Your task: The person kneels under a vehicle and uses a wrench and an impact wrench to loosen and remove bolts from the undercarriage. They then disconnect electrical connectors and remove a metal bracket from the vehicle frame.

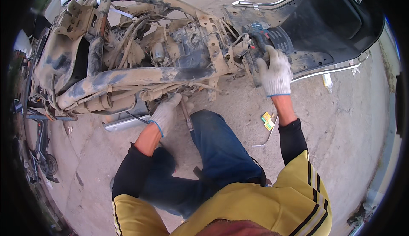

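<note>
A stripped, dirt-covered scooter frame (pixel 145 75) lies across in front of me, its wiring and mechanical parts exposed. My left hand (pixel 167 110), in a white knit glove, is at the frame's lower side. Its fingers close round a long, flat metal bar (pixel 186 116) like a tool handle; the bar's upper end is hidden by the frame. My right hand (pixel 276 73), gloved too, hovers over the near edge of the black plastic footboard (pixel 309 60), thumb and fingers apart and nothing visible in it. Just beyond it a cordless drill (pixel 257 30) rests on the footboard.
On the concrete lie a small yellow-green box (pixel 267 121), a bent metal rod (pixel 267 141) and a clear bottle (pixel 327 82). A silver panel (pixel 126 123) sits under the frame. Chrome trim (pixel 328 70) edges the footboard. Another scooter (pixel 42 146) stands far left.
</note>
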Demonstrator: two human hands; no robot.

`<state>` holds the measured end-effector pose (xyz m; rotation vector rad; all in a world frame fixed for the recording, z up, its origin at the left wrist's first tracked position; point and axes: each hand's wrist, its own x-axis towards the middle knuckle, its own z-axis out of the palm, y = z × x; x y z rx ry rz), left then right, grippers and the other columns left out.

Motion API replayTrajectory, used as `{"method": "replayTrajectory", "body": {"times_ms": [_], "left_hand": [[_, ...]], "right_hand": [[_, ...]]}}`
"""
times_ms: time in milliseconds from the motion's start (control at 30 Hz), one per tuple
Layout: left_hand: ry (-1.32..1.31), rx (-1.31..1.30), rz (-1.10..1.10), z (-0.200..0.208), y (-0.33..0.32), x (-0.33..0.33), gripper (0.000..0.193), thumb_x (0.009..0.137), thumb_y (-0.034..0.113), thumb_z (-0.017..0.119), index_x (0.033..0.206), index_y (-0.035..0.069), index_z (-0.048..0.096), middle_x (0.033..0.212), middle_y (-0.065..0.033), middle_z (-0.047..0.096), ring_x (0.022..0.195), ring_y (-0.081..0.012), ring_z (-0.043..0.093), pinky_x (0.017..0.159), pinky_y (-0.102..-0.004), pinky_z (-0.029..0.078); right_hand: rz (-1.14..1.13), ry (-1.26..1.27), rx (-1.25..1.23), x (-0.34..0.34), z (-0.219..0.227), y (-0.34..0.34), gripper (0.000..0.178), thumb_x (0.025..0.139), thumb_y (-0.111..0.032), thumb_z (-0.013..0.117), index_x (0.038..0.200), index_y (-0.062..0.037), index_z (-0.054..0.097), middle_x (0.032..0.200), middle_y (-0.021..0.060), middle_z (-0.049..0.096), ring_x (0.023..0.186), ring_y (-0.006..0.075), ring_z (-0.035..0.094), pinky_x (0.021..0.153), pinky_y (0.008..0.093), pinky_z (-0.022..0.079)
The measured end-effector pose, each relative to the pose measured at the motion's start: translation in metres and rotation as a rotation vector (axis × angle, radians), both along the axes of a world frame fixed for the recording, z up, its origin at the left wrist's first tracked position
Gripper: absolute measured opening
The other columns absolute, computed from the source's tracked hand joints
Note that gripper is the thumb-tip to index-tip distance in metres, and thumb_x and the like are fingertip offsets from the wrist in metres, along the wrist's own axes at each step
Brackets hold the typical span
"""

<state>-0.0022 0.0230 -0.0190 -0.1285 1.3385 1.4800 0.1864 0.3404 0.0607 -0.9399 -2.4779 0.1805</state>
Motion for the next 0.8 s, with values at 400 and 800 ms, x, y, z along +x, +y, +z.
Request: {"method": "replayTrajectory", "body": {"times_ms": [400, 800], "left_hand": [[0.534, -0.310, -0.156, 0.024, -0.070, 0.035, 0.055, 0.108, 0.041, 0.059, 0.142, -0.002, 0.060, 0.128, -0.0141, 0.070, 0.117, -0.0214, 0.065, 0.100, -0.0348, 0.052], [0.530, -0.153, -0.321, 0.024, -0.074, 0.014, 0.056, 0.106, 0.041, 0.063, 0.145, 0.001, 0.060, 0.128, -0.0129, 0.071, 0.114, -0.0206, 0.068, 0.100, -0.0346, 0.053]], "right_hand": [[-0.169, -0.593, -0.187, -0.079, -0.045, 0.119, 0.074, 0.092, -0.026, 0.064, 0.159, -0.0075, 0.039, 0.133, 0.0322, 0.068, 0.126, 0.0468, 0.066, 0.108, 0.0541, 0.049], [-0.141, -0.114, -0.033, 0.029, 0.027, 0.088, 0.085, 0.084, -0.033, 0.071, 0.161, -0.0129, 0.040, 0.123, 0.0286, 0.072, 0.108, 0.0437, 0.075, 0.099, 0.0463, 0.056]]}}
